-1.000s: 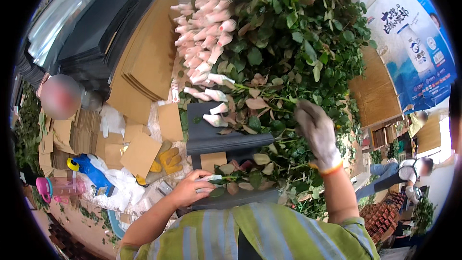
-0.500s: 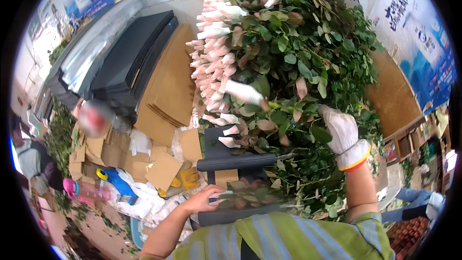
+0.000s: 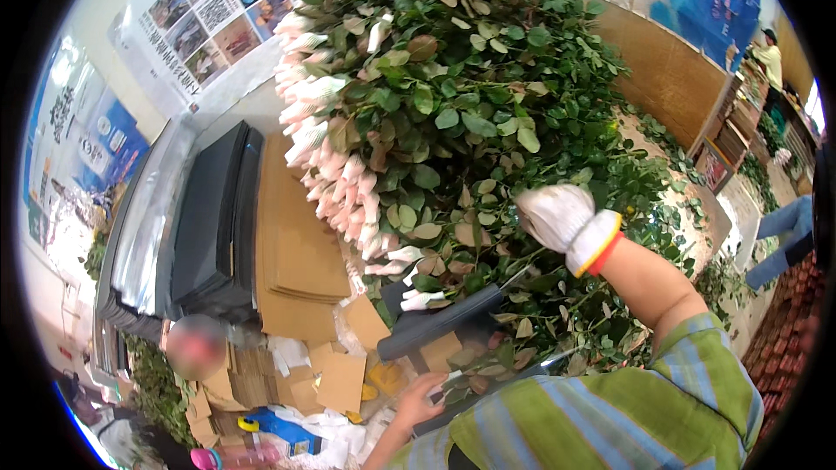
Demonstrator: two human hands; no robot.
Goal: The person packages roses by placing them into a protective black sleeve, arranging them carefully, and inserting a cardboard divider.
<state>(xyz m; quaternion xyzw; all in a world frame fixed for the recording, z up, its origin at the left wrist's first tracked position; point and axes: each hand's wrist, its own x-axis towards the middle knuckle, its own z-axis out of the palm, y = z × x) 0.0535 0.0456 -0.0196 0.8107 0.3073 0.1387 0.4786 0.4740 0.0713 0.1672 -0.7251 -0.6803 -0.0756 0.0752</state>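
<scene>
My bare left hand [image 3: 421,399] is closed round a white-netted rose [image 3: 442,381] lying low on a dark sheet [image 3: 477,396], at the lower middle. My right hand [image 3: 552,216], in a white glove with a red-and-yellow cuff, is over the leafy stems at the middle right. Its fingers curl down among leaves, and what they grip is hidden. Above it rises a big heap of rose stems [image 3: 470,78], with pale netted heads [image 3: 344,196] along its left side. A dark roll [image 3: 440,322] lies between my hands.
Dark sheets [image 3: 209,218] and cardboard [image 3: 296,270] are stacked left, above a blue tool [image 3: 287,431] and pink bottle [image 3: 209,457]. A wooden board [image 3: 662,78] stands behind the stems. At right are a person in yellow [image 3: 766,61] and another's jeans [image 3: 775,226].
My view has swung, showing more wall. My right hand has moved up to the upper stems; a netted rose raised near it half a second ago is no longer seen there.
</scene>
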